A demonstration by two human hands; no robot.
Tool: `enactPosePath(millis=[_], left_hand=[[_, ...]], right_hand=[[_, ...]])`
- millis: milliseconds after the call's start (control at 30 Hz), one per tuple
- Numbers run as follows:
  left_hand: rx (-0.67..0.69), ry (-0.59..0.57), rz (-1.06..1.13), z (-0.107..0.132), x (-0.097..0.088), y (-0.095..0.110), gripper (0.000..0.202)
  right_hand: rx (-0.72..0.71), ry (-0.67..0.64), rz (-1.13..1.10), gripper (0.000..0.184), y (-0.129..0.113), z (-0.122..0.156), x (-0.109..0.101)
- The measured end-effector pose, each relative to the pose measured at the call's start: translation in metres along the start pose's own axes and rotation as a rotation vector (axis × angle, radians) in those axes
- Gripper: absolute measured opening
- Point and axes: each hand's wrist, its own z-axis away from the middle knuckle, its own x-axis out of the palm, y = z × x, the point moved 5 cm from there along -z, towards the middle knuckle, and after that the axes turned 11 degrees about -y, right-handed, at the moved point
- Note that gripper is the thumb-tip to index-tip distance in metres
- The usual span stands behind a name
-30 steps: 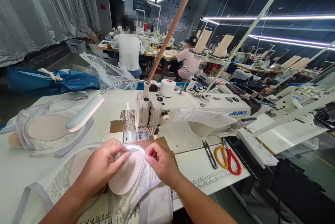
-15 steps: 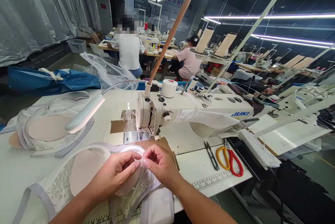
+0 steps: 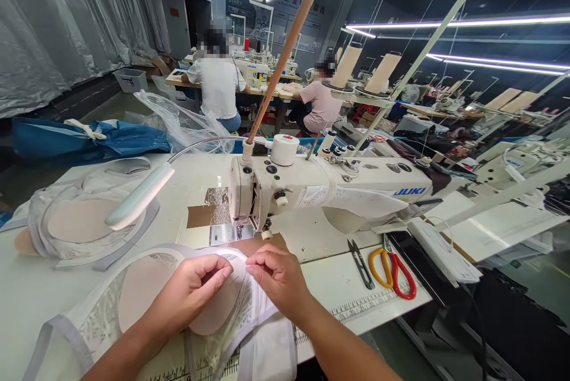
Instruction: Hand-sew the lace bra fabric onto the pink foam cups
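A white lace bra [image 3: 146, 286] with pale pink cup pads and lilac-grey edging lies on the table in front of the sewing machine [image 3: 307, 185]. My left hand [image 3: 196, 286] is over the middle of the bra, thumb and forefinger pinched together. Just to its right, above the other cup, my right hand [image 3: 278, 277] is pinched the same way, a small gap between the fingertips of both. Whatever the fingers hold is too fine to make out. The needle area is a little beyond the hands, partly shadowed.
More lace bra pieces [image 3: 84, 221] are piled at left under a lamp [image 3: 140, 200]. Thread snips [image 3: 360, 265] and scissors with yellow and red handles [image 3: 392, 271] lie at right. A ruler strip [image 3: 356, 311] runs along the front edge. Two people sit at machines beyond.
My hands have drawn apart: the fingertips were touching and now a gap separates them, the left hand having shifted slightly left. The view has shifted a little; the bra stays put.
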Motion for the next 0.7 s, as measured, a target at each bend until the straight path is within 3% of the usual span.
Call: enactPosePath(millis=[233,433,533,700], left_hand=[[0.074,-0.019,-0.09,-0.001,0.002,0.004,0.028],[0.086,-0.009,-0.151,0.0,0.002,0.006,0.029],[0.117,0.013,-0.212,0.0,0.001,0.006,0.028],[0.185,0.06,-0.31,-0.001,0.001,0.006,0.025]], right_hand=[[-0.109,-0.146,0.149,0.014,-0.01,-0.004,0.015],[-0.013,-0.193,0.176,0.021,-0.008,-0.006,0.016],[0.091,-0.243,0.02,0.023,-0.002,-0.005,0.016],[0.306,-0.353,-0.55,0.025,0.008,-0.002,0.024]])
